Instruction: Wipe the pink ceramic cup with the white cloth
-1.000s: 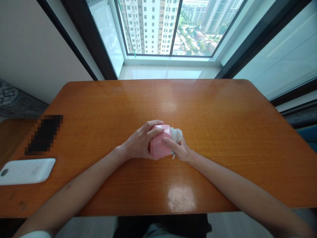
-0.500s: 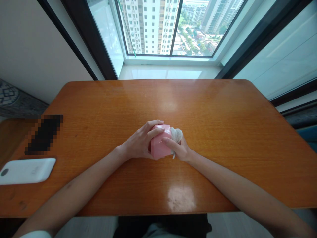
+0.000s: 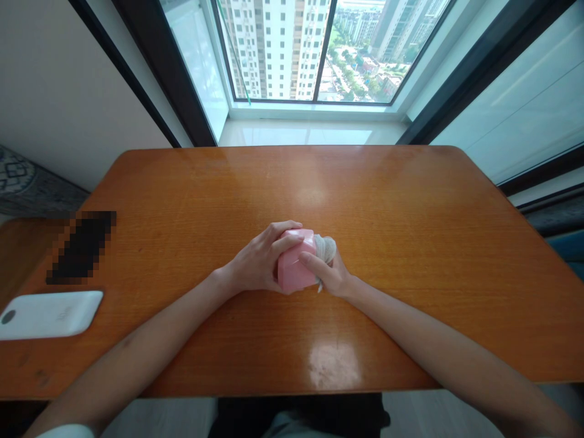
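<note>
A pink, glossy, box-shaped object (image 3: 294, 267) is held above the table's near middle. My left hand (image 3: 264, 258) is wrapped round its left side, with fingers over the top. A bundle of whitish cord (image 3: 325, 249) sits against its right side, a short loose end hanging below. My right hand (image 3: 331, 274) is closed round that bundle, its thumb resting on the pink box. The fingers behind the cord are hidden, and I cannot tell whether the cord is fixed to the box.
The brown wooden table (image 3: 387, 213) has rounded far corners. At its left lies a white rounded device (image 3: 52, 315), with a blurred-out dark object (image 3: 82, 248) beyond it. Past the far edge is a window (image 3: 314, 55) with a pale sill.
</note>
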The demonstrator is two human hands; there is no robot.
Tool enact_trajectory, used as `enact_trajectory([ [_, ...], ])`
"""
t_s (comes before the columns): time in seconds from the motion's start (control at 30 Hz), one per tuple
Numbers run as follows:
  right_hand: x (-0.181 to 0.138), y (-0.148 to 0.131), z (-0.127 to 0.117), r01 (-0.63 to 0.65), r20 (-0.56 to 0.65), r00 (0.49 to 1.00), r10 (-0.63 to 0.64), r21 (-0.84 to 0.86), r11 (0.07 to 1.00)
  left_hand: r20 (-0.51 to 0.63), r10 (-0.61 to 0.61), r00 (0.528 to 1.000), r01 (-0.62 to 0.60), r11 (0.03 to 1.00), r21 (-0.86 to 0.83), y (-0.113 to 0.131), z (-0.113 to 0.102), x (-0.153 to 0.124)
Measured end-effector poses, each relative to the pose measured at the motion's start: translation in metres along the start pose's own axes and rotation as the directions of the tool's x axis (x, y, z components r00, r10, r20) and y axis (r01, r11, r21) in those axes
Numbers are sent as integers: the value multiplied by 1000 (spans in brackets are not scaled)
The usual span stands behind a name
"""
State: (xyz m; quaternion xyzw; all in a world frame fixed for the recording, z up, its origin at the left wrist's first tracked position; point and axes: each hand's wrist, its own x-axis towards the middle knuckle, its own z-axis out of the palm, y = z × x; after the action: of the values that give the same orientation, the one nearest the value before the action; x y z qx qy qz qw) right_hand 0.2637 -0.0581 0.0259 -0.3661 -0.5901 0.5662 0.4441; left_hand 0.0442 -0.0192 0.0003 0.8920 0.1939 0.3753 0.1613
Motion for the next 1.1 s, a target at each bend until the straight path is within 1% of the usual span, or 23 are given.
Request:
enact_trajectory([
  [0.13, 0, 5, -1, 32, -12, 999, -32, 15, 999, -17, 17, 1000, -17, 1000, 12, 2, -1, 2],
  [0.33, -1, 8, -1, 32, -9, 999, -32, -4, 999, 34, -93, 995, 93, 996, -12, 7, -2, 2],
  [0.5, -1, 3, 0, 49, 11, 999, -49, -34, 998, -19, -56, 998, 55, 998, -44, 9, -1, 4],
  [0.77, -4, 5, -2, 159, 102, 984, -147, -115, 981, -47, -44, 998, 37, 989, -141, 9, 3, 4],
  [0.9, -5, 6, 0, 222, 89, 973, -212, -123, 967, -40, -57, 998, 47, 976, -211, 9, 1, 5],
  [1.0, -4, 2, 1, 245, 98, 967, -233, -131, 961, -21, -91, 996, 82, 961, -263, 11, 0, 6],
  [1.1, -1, -2, 2, 270, 113, 960, -256, -135, 953, 15, -156, 988, 153, 936, -318, 12, 0, 7],
])
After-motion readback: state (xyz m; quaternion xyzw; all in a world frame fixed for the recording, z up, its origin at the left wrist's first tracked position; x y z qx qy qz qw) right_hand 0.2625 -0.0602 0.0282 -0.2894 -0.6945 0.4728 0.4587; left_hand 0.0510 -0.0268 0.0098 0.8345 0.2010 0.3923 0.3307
